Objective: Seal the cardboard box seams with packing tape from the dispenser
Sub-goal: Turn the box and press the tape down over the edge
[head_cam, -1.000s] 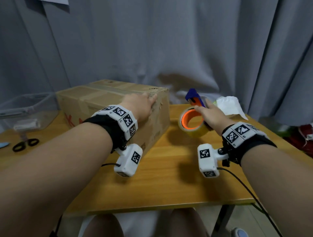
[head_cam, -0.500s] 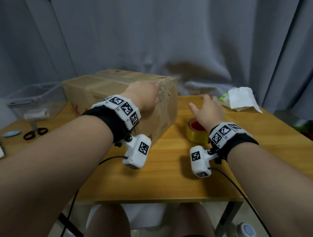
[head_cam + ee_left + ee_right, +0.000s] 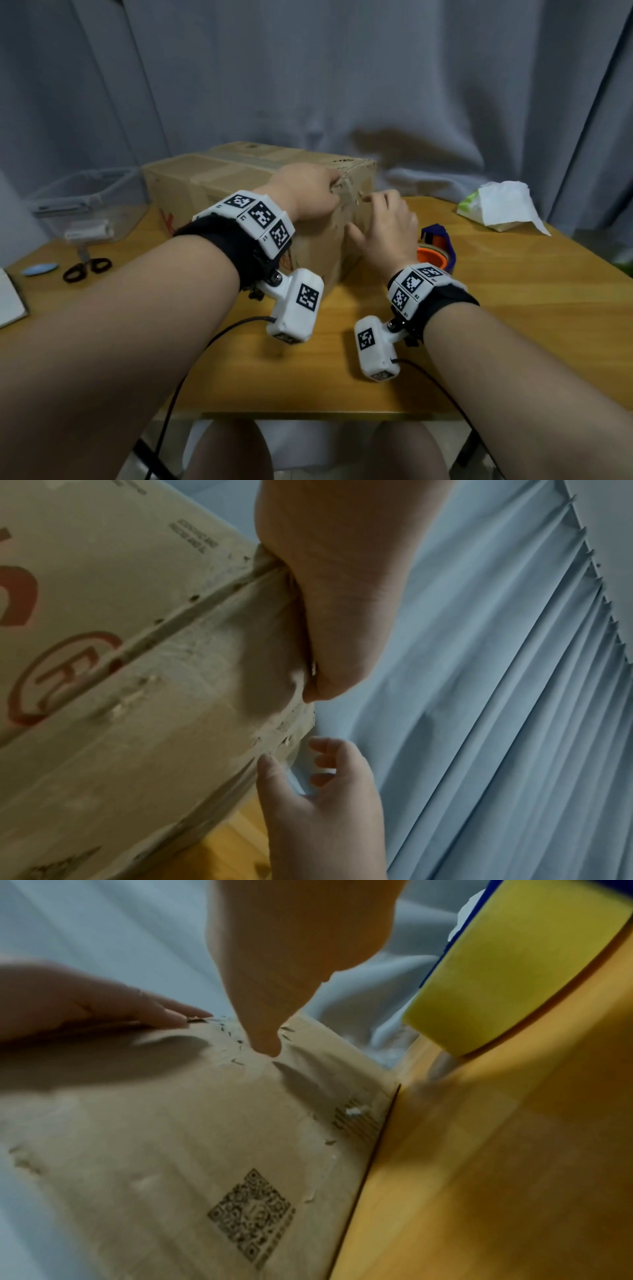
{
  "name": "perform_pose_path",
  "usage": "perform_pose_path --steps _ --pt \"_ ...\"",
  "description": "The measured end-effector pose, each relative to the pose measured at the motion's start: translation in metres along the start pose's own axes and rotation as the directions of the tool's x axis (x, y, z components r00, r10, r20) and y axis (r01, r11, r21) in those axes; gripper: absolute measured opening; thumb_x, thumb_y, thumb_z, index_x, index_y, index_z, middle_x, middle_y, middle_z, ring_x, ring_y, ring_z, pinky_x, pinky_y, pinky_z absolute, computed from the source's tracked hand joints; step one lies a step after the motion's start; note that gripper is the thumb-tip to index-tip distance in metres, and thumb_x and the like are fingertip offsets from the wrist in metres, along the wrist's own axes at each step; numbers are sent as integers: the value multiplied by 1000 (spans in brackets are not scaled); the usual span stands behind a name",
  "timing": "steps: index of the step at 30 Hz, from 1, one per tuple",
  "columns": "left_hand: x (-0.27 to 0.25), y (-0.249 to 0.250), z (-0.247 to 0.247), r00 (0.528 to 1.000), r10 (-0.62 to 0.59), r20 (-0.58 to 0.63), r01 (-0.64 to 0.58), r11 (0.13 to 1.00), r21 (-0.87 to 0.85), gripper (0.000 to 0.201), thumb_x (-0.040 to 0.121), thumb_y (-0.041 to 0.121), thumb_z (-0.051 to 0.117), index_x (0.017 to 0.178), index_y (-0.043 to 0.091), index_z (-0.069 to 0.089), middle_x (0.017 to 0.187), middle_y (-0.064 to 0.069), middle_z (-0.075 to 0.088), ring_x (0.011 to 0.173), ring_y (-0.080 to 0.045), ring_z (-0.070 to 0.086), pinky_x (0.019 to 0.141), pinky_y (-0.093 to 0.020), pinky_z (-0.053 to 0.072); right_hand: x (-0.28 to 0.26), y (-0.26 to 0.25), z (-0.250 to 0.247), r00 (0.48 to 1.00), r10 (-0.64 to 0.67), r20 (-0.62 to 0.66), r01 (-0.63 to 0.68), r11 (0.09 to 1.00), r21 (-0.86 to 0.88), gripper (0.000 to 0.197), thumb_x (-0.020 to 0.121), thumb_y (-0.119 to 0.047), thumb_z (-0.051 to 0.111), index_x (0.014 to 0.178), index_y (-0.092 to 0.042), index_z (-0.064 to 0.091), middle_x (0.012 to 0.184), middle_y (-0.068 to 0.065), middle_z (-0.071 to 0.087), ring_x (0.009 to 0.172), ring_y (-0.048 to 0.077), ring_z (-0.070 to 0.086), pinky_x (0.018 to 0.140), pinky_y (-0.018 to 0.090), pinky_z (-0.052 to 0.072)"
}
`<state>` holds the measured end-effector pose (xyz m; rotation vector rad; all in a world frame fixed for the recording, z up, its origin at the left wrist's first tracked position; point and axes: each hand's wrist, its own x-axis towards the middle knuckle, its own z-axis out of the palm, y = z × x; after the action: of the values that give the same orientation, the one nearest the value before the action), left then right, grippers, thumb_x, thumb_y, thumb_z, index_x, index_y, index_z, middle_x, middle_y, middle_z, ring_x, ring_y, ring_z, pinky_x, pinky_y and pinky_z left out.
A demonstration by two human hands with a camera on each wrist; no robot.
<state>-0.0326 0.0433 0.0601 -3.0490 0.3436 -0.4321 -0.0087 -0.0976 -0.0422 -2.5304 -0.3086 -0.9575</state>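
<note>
A brown cardboard box (image 3: 212,185) lies on the wooden table (image 3: 496,325), left of centre. My left hand (image 3: 305,192) rests flat on the box's top near its right corner, fingers straight along the upper edge. My right hand (image 3: 383,226) is against the box's right side face, a fingertip (image 3: 265,1045) pressing the tape-covered cardboard (image 3: 171,1150) just under the edge. In the left wrist view its thumb (image 3: 274,767) touches the box corner (image 3: 137,723) and holds nothing. The blue tape dispenser (image 3: 438,246), with an orange core and a yellowish roll (image 3: 514,961), lies on the table just right of my right hand.
A clear plastic bin (image 3: 85,205) stands at the far left, with black scissors (image 3: 87,269) and a blue oval item (image 3: 39,269) in front of it. A white tissue pack (image 3: 500,205) sits at the back right. A grey curtain hangs close behind.
My right hand has set the tape dispenser down on the table, let go of it and moved left to the box's side. My left hand has stayed on the box top.
</note>
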Motion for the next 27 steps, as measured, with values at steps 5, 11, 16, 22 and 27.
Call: perform_pose_path --steps 5,11,16,22,27 --pt "-1 0 1 1000 -10 4 10 1000 3 45 90 32 44 133 22 49 130 -7 58 119 -31 52 95 -35 43 2 -2 -1 998 -65 17 66 991 -116 26 86 -24 58 109 -11 57 114 10 52 106 31 47 87 40 34" --pt "-1 0 1 1000 -5 6 5 1000 24 46 88 32 45 133 23 48 130 -6 58 118 -30 53 94 -36 45 -2 20 -6 997 -71 23 75 972 -223 13 85 -18 58 94 -10 64 101 9 58 97 31 50 83 39 36" --pt "1 0 2 1000 8 4 -8 999 40 49 88 31 45 135 22 46 132 -6 57 119 -30 52 95 -38 45 -4 19 0 980 139 141 -177 935 308 16 89 -19 56 104 -12 57 96 -1 54 88 15 52 78 25 41" --pt "3 -1 3 1000 5 7 -5 999 54 49 89 31 46 137 22 45 135 -7 55 122 -30 50 97 -36 43 13 -3 22 772 302 559 -629 236 741 9 93 -25 53 91 -16 54 83 3 56 71 18 53 57 24 48" --pt "1 5 7 994 99 39 -105 967 234 55 95 27 38 148 23 24 151 -4 34 129 -30 45 99 -42 40 20 -8 15 967 124 223 -234 780 580 55 97 -20 47 148 -26 27 154 12 16 141 29 20 116 39 18"
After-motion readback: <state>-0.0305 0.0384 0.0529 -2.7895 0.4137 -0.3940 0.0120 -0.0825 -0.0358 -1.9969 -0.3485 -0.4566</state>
